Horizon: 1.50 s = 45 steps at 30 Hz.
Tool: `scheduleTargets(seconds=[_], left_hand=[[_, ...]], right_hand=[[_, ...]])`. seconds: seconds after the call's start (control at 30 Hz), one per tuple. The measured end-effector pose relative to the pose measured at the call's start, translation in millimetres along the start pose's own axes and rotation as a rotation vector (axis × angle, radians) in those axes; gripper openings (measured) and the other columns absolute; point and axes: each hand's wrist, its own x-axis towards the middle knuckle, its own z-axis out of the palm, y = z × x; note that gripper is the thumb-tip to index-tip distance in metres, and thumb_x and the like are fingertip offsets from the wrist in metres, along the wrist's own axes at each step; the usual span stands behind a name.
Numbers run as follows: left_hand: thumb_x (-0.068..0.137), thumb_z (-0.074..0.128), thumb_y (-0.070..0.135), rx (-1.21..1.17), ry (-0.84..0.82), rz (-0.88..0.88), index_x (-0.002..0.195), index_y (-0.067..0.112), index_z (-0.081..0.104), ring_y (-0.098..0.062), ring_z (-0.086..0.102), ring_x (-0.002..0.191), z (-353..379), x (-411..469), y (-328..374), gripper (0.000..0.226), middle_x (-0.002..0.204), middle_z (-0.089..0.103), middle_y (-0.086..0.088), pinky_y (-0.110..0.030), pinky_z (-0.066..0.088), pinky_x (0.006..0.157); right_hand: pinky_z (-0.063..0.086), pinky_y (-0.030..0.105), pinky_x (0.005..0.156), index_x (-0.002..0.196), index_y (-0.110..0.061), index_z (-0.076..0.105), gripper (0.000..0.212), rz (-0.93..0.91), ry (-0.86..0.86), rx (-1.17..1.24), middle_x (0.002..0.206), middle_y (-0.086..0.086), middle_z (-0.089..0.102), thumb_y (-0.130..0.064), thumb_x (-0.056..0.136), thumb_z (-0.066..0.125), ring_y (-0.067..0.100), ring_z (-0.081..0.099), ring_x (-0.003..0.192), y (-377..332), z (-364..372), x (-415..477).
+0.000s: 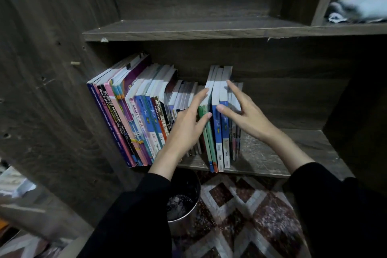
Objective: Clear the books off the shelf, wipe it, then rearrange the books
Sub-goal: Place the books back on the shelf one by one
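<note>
Dark wood bookshelf [188, 31], low angle, patterned rug [251, 216] and a metal bin [184, 201] on the floor just below it. Lower shelf [272, 153] carries all the books: a big leaning row [134, 115] on the left, tipped against the side wall because nothing props it upright; shorter books [184, 94] behind the left hand; then four taller green and blue books [217, 132] standing upright and sticking out a bit past the shelf edge, with thin books [235, 138] just beside them on the right. Right part of the shelf is bare board, scuffed or dusty, can't tell which. Left hand [184, 128] is against the left side of the four-book group, fingers [201, 98] straight and spread, thumb on a green spine. Right hand [249, 115] comes at the same group from the right, fingers [236, 90] wide, thumb on a blue spine, index near the top edge. Neither hand is curled round anything; they bracket the group, probably so it can be squeezed as one block and lifted or slid. Pale cloth [360, 8] lies in the upper right compartment, well apart from the hands, likely parked there for wiping. Stage guess: clearing not yet finished, though rearranging can't be ruled out. Risk: thin books tip over once their neighbours go.
</note>
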Motion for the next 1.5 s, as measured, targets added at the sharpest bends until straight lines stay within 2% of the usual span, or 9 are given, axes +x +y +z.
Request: scheduleTargets(seconds=[0.1,0.33,0.43,0.57,0.7,0.8,1.03,1.33,1.5], left_hand=[[0.097,0.053,0.02,-0.027,0.071,-0.024,0.151,0.034,0.014,-0.001,0.04,0.037,8.1,3.4,3.5,0.067,0.06,0.052,0.006,-0.012,0.033,0.042],[0.1,0.047,0.013,0.033,0.112,-0.042,0.151,0.017,0.017,-0.003,0.042,0.044,27.4,3.5,8.4,0.06,0.062,0.05,0.006,-0.014,0.038,0.043],[0.099,0.047,0.013,0.047,0.141,-0.029,0.15,0.018,0.018,-0.004,0.05,0.049,27.8,-16.0,6.3,0.058,0.066,0.055,0.003,-0.017,0.043,0.046],[0.096,0.053,0.015,0.1,0.286,-0.05,0.15,0.023,0.019,-0.018,0.058,0.054,36.2,-43.2,6.4,0.064,0.075,0.062,-0.004,-0.042,0.056,0.054],[0.092,0.063,0.014,0.1,0.434,0.041,0.146,0.033,0.008,-0.022,0.061,0.053,48.1,-36.1,2.9,0.079,0.091,0.069,-0.018,-0.033,0.055,0.052],[0.094,0.057,0.008,0.031,0.405,0.021,0.144,0.018,0.023,-0.016,0.057,0.05,50.3,-27.9,3.0,0.061,0.068,0.063,-0.008,-0.033,0.055,0.048],[0.093,0.059,0.007,-0.004,0.425,-0.041,0.133,0.02,0.035,-0.027,0.069,0.066,32.2,-60.0,4.7,0.048,0.087,0.066,-0.016,-0.04,0.059,0.052],[0.09,0.063,0.006,-0.088,0.704,-0.085,0.116,0.035,0.037,0.011,0.061,0.059,-32.7,-114.2,16.3,0.046,0.081,0.057,0.016,-0.004,0.047,0.051],[0.087,0.065,-0.002,0.046,0.763,0.03,0.115,0.024,0.039,0.017,0.057,0.077,-70.9,-129.7,15.9,0.046,0.088,0.057,0.006,0.005,0.041,0.057]], right_hand=[[0.032,0.058,0.108,0.135,-0.071,0.0,0.072,-0.048,-0.007,-0.215,0.157,0.003,0.021,-0.08,0.075,0.041,0.029,0.027,0.142,0.3,3.4,1.5],[0.036,0.051,0.103,0.143,-0.051,0.02,0.057,-0.09,-0.011,-0.38,0.152,0.007,0.032,-0.064,0.091,0.041,0.031,0.051,0.121,0.6,7.9,2.6],[0.035,0.043,0.101,0.144,-0.047,0.023,0.057,-0.114,-0.002,-0.375,0.146,0.006,0.04,-0.059,0.093,0.043,0.025,0.046,0.125,-0.1,7.5,1.5],[0.033,0.042,0.101,0.144,-0.046,0.024,0.056,-0.108,-0.01,-0.337,0.142,0.006,0.045,-0.058,0.093,0.045,0.023,0.04,0.131,-0.6,5.9,0.0],[0.031,0.04,0.101,0.144,-0.044,0.026,0.056,-0.106,-0.022,-0.318,0.143,0.006,0.045,-0.057,0.093,0.046,0.021,0.039,0.132,-2.6,5.4,-0.9],[0.031,0.039,0.101,0.144,-0.045,0.026,0.055,-0.096,-0.028,-0.302,0.143,0.006,0.044,-0.056,0.093,0.046,0.021,0.039,0.132,-3.6,4.8,-1.3],[0.033,0.044,0.104,0.143,-0.046,0.026,0.057,-0.086,-0.04,-0.283,0.145,0.005,0.044,-0.059,0.091,0.047,0.022,0.04,0.132,-3.1,5.1,-1.3],[0.036,0.045,0.104,0.144,-0.047,0.024,0.058,-0.065,-0.072,-0.297,0.148,0.005,0.041,-0.06,0.092,0.046,0.027,0.041,0.134,-9.4,9.2,2.4],[0.039,0.046,0.099,0.144,-0.044,0.024,0.059,-0.074,-0.043,-0.417,0.143,0.009,0.045,-0.062,0.091,0.044,0.03,0.045,0.128,-13.4,18.7,3.3]])
